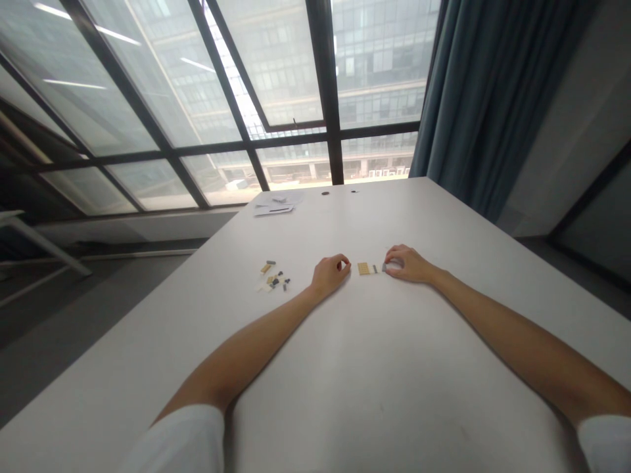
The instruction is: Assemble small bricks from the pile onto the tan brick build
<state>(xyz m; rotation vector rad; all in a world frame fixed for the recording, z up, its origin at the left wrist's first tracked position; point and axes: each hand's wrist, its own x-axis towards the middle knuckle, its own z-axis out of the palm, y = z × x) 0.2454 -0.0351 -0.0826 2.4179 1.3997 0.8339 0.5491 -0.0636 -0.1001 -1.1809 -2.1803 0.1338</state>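
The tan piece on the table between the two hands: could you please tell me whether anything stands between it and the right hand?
Yes: a small dark piece lies between the tan piece and the right hand, and a grey piece sits at that hand's fingertips.

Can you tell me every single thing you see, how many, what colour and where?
Window wall: one, dark-framed, behind the table
Building: one, pale, outside
Curtain: one, blue-grey, right
White furniture legs: several, far left
Table: one, white, middle
Papers: a few, white, table's far left
Dark spots: two, far edge
Loose pieces: too small to count, tan, cream, dark, left
Tan block: one, between the hands
Grey piece: one, at right fingertips
Sleeves: two, white, bottom corners
Hands: two, bare, left and right, over the table
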